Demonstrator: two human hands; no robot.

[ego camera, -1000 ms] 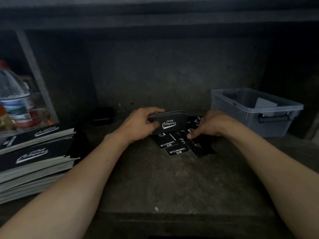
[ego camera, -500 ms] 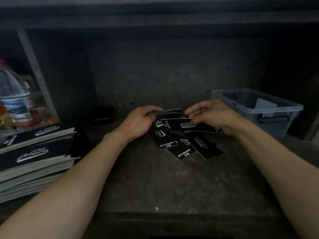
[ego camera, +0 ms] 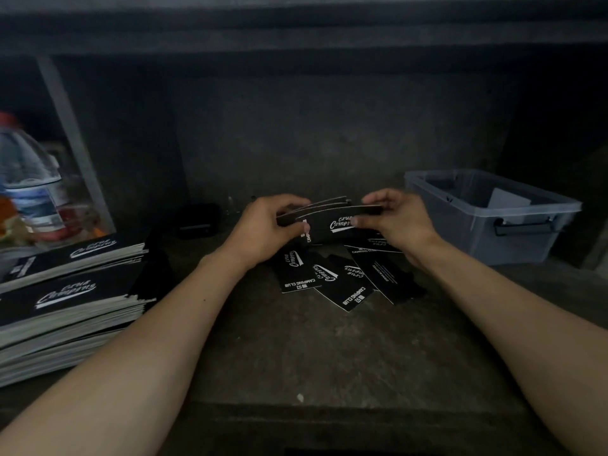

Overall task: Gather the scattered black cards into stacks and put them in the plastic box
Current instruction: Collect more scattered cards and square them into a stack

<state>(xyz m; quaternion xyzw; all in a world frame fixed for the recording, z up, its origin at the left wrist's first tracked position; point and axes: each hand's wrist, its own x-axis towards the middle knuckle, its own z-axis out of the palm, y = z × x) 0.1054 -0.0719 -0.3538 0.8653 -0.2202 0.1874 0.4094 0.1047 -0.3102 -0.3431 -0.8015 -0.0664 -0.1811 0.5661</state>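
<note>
a dim view from above of two bare forearms reaching over a rough grey concrete ledge (ego camera: pixel 296 350). between the hands, raised just above the ledge, is a small stack of black cards (ego camera: pixel 324 213), glossy black rectangles with thin pale edges, slightly fanned so that several edges show. the front card carries a white script logo with a swoosh under it. the left hand (ego camera: pixel 263 225) grips the stack's left end, thumb on top and fingers curled beneath. the right hand (ego camera: pixel 398 218) pinches the right end, thumb on the printed face and fingers curled over the top edge. under and just in front of the hands, loose cards (ego camera: pixel 329 281) lie overlapping at odd angles on the ledge, some showing the script logo and the words "camping club" in white capitals, one showing small pale text too fine to read. the plastic box (ego camera: pixel 460 232), translucent grey with a dark clip handle, stands to the right, near the right wrist, with a pale sheet (ego camera: pixel 508 200) inside. at far left lie stacked booklets (ego camera: pixel 65 291) with the same logo, and behind them a clear bottle (ego camera: pixel 29 179).
</note>
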